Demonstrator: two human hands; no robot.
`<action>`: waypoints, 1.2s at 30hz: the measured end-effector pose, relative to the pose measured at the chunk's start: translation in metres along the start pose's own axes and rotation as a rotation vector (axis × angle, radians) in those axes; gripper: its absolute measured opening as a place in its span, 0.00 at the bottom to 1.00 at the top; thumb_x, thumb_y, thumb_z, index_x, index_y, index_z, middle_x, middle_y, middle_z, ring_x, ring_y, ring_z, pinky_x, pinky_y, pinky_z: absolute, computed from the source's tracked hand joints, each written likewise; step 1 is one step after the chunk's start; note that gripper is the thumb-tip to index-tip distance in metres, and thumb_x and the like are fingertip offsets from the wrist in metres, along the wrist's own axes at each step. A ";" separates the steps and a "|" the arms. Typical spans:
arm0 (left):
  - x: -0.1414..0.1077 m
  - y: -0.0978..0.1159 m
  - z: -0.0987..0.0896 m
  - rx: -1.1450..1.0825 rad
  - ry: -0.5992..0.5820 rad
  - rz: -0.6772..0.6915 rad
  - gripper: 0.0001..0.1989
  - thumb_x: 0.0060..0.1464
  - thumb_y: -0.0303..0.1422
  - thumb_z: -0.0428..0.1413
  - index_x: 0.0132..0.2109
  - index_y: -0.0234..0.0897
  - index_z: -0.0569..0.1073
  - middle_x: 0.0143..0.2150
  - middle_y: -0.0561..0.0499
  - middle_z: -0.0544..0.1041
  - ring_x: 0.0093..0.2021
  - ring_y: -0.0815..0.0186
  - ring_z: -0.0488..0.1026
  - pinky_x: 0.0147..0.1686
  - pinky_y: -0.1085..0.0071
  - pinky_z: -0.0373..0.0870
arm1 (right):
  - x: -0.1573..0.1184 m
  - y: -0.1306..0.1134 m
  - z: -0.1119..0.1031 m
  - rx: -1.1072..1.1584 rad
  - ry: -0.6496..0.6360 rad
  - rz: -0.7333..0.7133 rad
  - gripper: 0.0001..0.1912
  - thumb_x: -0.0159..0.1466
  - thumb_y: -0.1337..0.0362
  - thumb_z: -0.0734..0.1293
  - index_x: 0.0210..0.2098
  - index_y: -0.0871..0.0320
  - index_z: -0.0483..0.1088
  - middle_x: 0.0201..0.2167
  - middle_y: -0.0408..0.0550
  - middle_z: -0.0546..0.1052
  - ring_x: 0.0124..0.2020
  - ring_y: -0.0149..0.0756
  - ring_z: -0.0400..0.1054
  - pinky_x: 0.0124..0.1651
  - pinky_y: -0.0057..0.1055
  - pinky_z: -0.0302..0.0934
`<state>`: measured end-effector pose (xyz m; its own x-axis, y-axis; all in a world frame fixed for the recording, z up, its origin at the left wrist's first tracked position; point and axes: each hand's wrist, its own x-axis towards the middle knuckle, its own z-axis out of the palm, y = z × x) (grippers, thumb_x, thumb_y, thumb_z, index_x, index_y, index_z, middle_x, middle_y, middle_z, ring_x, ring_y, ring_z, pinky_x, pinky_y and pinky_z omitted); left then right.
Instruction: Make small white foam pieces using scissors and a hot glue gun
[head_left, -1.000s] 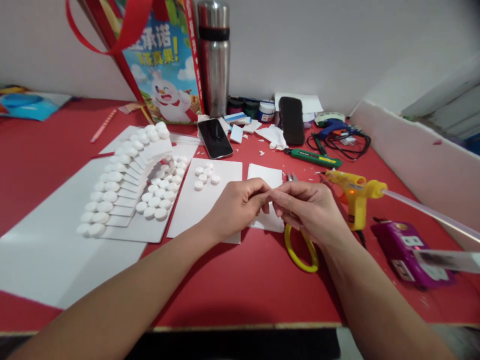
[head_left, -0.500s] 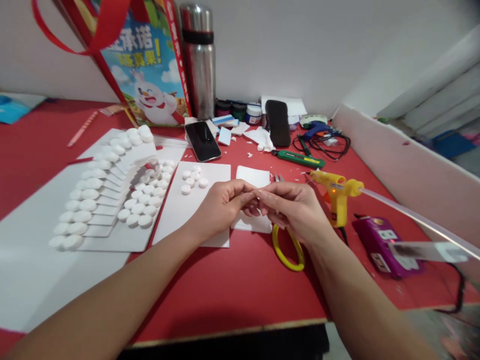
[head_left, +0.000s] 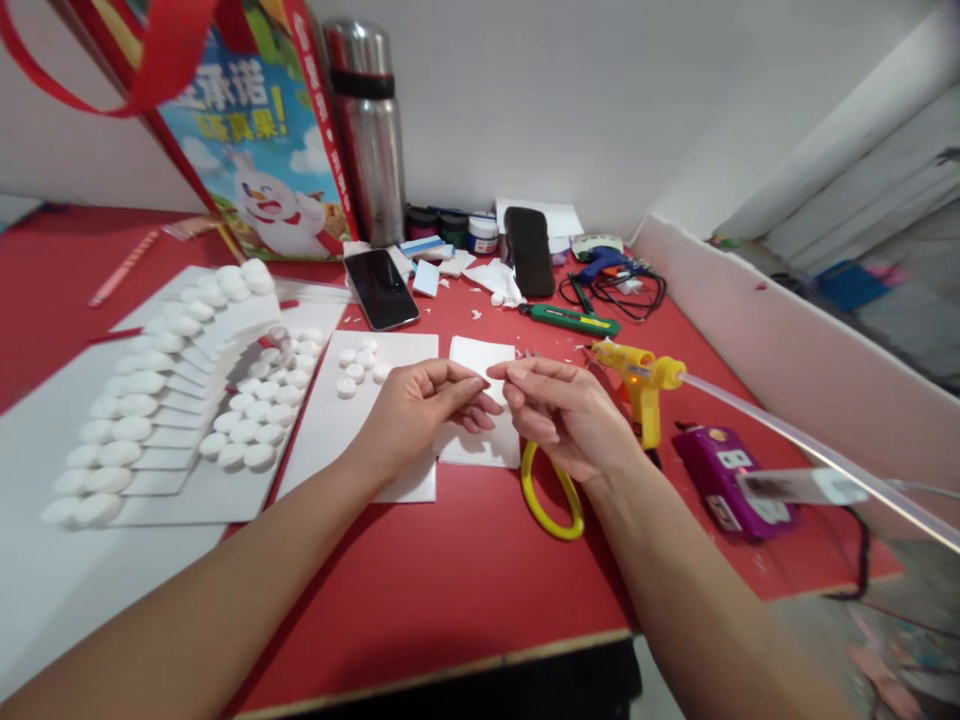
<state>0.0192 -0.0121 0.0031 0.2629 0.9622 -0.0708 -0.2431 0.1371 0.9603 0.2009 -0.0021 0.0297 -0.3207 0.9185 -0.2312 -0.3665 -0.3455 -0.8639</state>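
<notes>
Small white rectangular sheets (head_left: pixel 480 452), stacked flat on the glossy red table (head_left: pixel 480 570), below the bare left hand (head_left: pixel 439 405) and right hand (head_left: pixel 566 415). Hands slightly apart, fingers curled, thumbs close to forefingers; impossible to tell whether gripping anything. Just left, a larger white board (head_left: pixel 322 435) bearing small round white discs (head_left: pixel 356 373). Behind, a plain pale wall (head_left: pixel 525 100); along the table's right edge, a low whitish partition (head_left: pixel 765 330).

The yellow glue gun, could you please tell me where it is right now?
In the head view, the yellow glue gun is right of centre on the red table, between the right hand and the purple box.
</notes>
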 end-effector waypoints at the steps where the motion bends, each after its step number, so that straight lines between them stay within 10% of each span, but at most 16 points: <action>1: -0.001 0.001 0.000 0.033 0.010 -0.018 0.11 0.60 0.37 0.64 0.37 0.32 0.79 0.32 0.46 0.85 0.27 0.69 0.79 0.32 0.74 0.76 | 0.000 0.000 0.000 0.001 0.013 -0.012 0.11 0.53 0.64 0.80 0.32 0.64 0.81 0.21 0.40 0.74 0.11 0.16 0.54 0.16 0.20 0.36; 8: -0.008 0.002 0.001 0.387 0.085 0.062 0.24 0.63 0.44 0.60 0.23 0.36 0.71 0.20 0.52 0.74 0.21 0.72 0.70 0.24 0.75 0.67 | 0.001 0.001 0.002 0.008 0.057 -0.054 0.19 0.55 0.58 0.81 0.23 0.61 0.70 0.20 0.40 0.72 0.11 0.16 0.53 0.16 0.22 0.36; 13: -0.005 -0.001 -0.003 0.418 0.159 0.298 0.12 0.64 0.26 0.53 0.52 0.39 0.77 0.40 0.49 0.79 0.40 0.67 0.77 0.37 0.73 0.75 | 0.003 0.005 0.000 -0.108 0.153 -0.176 0.16 0.58 0.56 0.78 0.26 0.60 0.72 0.21 0.40 0.72 0.14 0.19 0.54 0.18 0.24 0.40; 16: -0.004 0.000 -0.004 0.408 0.280 0.344 0.16 0.62 0.25 0.55 0.56 0.39 0.74 0.43 0.48 0.78 0.39 0.67 0.76 0.36 0.72 0.76 | 0.001 0.008 -0.002 -0.391 0.217 -0.333 0.12 0.61 0.58 0.75 0.30 0.59 0.73 0.22 0.39 0.72 0.17 0.23 0.58 0.21 0.26 0.48; 25: -0.004 0.008 -0.006 0.382 0.446 0.336 0.11 0.61 0.27 0.56 0.51 0.38 0.74 0.39 0.50 0.78 0.30 0.69 0.72 0.28 0.73 0.73 | -0.004 0.014 0.004 -1.522 -0.224 -0.442 0.08 0.61 0.65 0.74 0.37 0.61 0.73 0.36 0.49 0.75 0.39 0.40 0.67 0.42 0.34 0.58; 36: -0.007 -0.003 0.000 0.476 0.292 0.355 0.09 0.64 0.28 0.54 0.49 0.38 0.76 0.49 0.46 0.76 0.39 0.66 0.77 0.39 0.69 0.73 | 0.001 0.018 0.000 -1.339 -0.156 -0.517 0.09 0.65 0.71 0.66 0.28 0.58 0.73 0.28 0.47 0.75 0.31 0.34 0.67 0.37 0.32 0.57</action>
<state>0.0177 -0.0187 0.0010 -0.0375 0.9633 0.2656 0.1888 -0.2542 0.9486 0.1939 -0.0073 0.0135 -0.5301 0.8225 0.2063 0.5817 0.5298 -0.6173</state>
